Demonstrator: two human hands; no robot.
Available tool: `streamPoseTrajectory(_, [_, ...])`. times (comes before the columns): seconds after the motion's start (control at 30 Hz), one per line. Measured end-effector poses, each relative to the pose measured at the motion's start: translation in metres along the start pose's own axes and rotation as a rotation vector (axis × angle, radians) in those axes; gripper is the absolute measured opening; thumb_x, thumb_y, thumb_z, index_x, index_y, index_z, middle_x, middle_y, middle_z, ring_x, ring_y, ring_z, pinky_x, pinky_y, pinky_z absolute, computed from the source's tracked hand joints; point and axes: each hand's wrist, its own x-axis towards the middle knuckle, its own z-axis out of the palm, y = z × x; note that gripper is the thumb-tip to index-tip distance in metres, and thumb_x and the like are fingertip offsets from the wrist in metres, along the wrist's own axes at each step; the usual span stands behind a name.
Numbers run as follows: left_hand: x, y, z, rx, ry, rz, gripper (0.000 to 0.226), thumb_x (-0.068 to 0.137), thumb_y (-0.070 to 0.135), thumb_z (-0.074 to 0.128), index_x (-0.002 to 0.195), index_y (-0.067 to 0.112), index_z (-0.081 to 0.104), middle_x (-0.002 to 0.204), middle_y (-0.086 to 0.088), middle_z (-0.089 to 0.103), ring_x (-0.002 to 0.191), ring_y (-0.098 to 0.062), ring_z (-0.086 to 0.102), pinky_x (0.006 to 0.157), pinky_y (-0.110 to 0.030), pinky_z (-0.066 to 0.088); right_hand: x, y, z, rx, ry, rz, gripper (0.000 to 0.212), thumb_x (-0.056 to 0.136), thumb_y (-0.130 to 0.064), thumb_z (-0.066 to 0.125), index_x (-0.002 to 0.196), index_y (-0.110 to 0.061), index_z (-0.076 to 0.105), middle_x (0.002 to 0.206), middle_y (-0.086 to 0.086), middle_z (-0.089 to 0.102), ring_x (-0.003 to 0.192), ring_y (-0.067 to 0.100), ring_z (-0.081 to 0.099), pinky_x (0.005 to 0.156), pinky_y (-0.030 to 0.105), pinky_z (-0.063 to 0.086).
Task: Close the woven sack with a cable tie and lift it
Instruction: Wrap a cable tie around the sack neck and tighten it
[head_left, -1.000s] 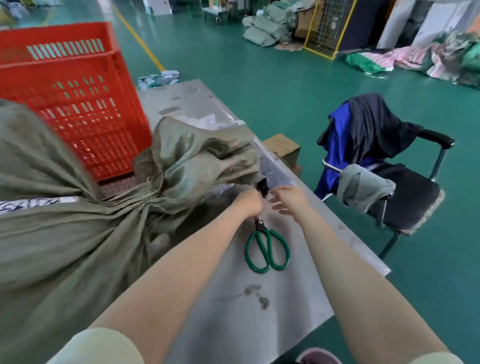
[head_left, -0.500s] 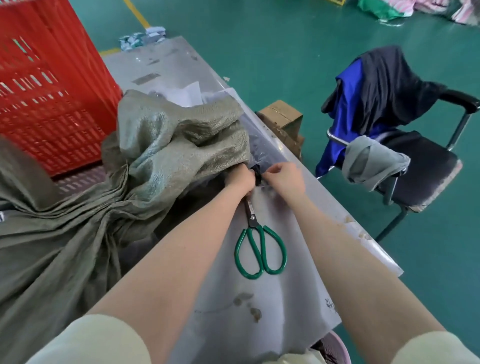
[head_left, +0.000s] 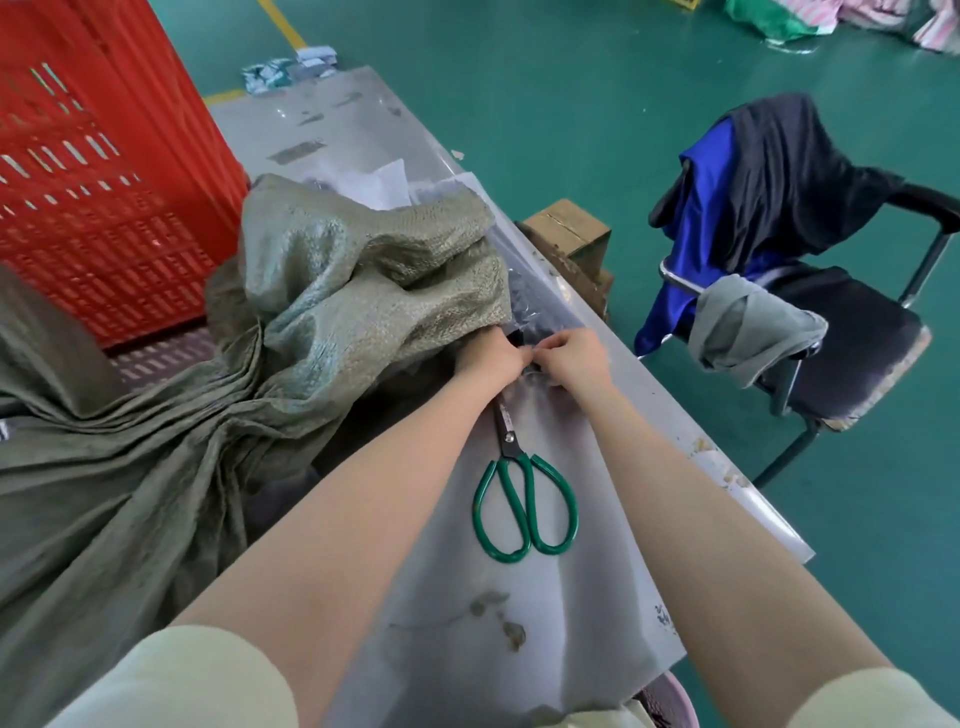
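My left hand (head_left: 492, 358): pinched with my right hand (head_left: 574, 358) on something small and black.
Woven sack (head_left: 363, 275): bunched just left of them.
Scissors (head_left: 522, 499): nearer me, below my hands.

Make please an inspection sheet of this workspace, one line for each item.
Surface: grey table, stained.
Job's things: woven sack on the table, mouth gathered; small dark item between the hands, perhaps the cable tie.
Clutter: green-handled scissors; red crate.
Grippers: left hand and right hand pinching together at the sack's edge.
Cables: nothing seen.
Surroundings: green floor; chair with clothes; cardboard box.
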Motion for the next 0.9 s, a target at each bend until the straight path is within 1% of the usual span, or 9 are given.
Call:
streamPoseTrajectory(0.07, [-0.012,-0.001,-0.004,-0.049,-0.072,0.017,0.036,0.081,0.036,0.058,0.085,0.001,0.066,0.079,-0.012,0.068,0.064,-0.023,0.067,0.062,-0.026,0.052,-0.004,-0.002,-0.002,-0.015,-0.015,0.019,0.021,0.081,-0.007,0.052,0.075,-0.012,0.071,0.075,0.010,0.065,0.065,0.025,0.059,0.061,0.033,0.055])
streamPoseTrajectory(0.13, [-0.025,-0.005,-0.006,-0.096,-0.191,-0.020,0.026,0.083,0.030,0.058,0.063,0.013,0.054,0.059,-0.001,0.056,0.029,-0.007,0.047,0.038,-0.014,0.038,-0.010,-0.005,-0.002,-0.051,0.006,0.003,0.024,0.080,-0.008,0.050,0.059,-0.010,0.062,0.056,0.008,0.055,0.051,0.021,0.047,0.045,0.025,0.038])
streamPoseTrajectory(0.17, [-0.031,-0.009,-0.006,-0.092,-0.253,-0.035,0.028,0.085,0.028,0.057,0.061,0.015,0.051,0.057,0.001,0.053,0.024,-0.003,0.040,0.035,-0.012,0.033,-0.012,-0.006,0.000,-0.052,0.058,-0.016,0.030,0.079,-0.009,0.050,0.048,-0.011,0.052,0.046,0.004,0.047,0.047,0.019,0.039,0.043,0.024,0.031])
streamPoseTrajectory(0.27, [-0.043,-0.016,-0.010,-0.124,-0.336,-0.061,0.026,0.086,0.024,0.055,0.061,0.017,0.051,0.059,0.003,0.052,0.032,-0.003,0.037,0.038,-0.012,0.029,-0.021,-0.007,0.008,0.035,0.131,-0.054,0.041,0.075,-0.009,0.052,0.040,-0.014,0.032,0.028,0.003,0.031,0.045,0.016,0.024,0.039,0.025,0.024])
streamPoseTrajectory(0.37, [-0.053,-0.020,-0.022,-0.165,-0.403,-0.067,0.023,0.086,0.022,0.054,0.062,0.020,0.052,0.060,0.005,0.051,0.028,0.001,0.033,0.032,-0.008,0.024,-0.032,-0.011,0.015,0.035,0.051,-0.018,0.041,0.078,-0.017,0.060,0.041,-0.013,0.044,0.034,-0.002,0.043,0.045,0.015,0.039,0.040,0.023,0.031])
streamPoseTrajectory(0.47, [-0.062,-0.028,-0.037,-0.085,-0.507,-0.074,0.018,0.086,0.024,0.055,0.069,0.020,0.057,0.064,0.005,0.055,0.031,0.001,0.041,0.033,-0.006,0.027,-0.041,-0.015,0.021,0.166,0.008,0.091,0.019,0.074,-0.008,0.062,0.055,-0.005,0.059,0.051,0.006,0.054,0.046,0.015,0.046,0.036,0.022,0.036])
streamPoseTrajectory(0.6, [-0.063,-0.047,-0.053,-0.155,-0.451,-0.176,0.017,0.093,0.025,0.049,0.078,0.019,0.052,0.073,0.000,0.056,0.056,-0.007,0.055,0.052,-0.017,0.045,-0.059,-0.021,0.028,0.597,-0.258,0.239,0.019,0.079,0.008,0.055,0.061,0.002,0.053,0.031,0.006,0.055,0.022,0.010,0.046,0.027,0.013,0.032])
streamPoseTrajectory(0.7, [-0.063,-0.060,-0.061,-0.242,-0.402,-0.232,0.024,0.096,0.019,0.037,0.075,0.019,0.048,0.074,0.001,0.050,0.059,-0.008,0.052,0.058,-0.021,0.040,-0.077,-0.021,0.039,0.527,-0.526,0.254,0.013,0.085,0.005,0.054,0.073,0.000,0.057,0.035,0.002,0.060,0.028,0.005,0.055,0.031,0.012,0.043])
streamPoseTrajectory(0.9, [-0.074,-0.073,-0.055,-0.180,-0.352,-0.169,0.015,0.094,0.024,0.049,0.098,0.015,0.061,0.076,0.000,0.057,0.067,-0.010,0.053,0.066,-0.022,0.044,-0.100,-0.018,0.063,0.217,-0.847,0.163,0.011,0.084,0.005,0.060,0.081,-0.005,0.061,0.055,0.004,0.071,0.045,0.012,0.068,0.044,0.016,0.055])
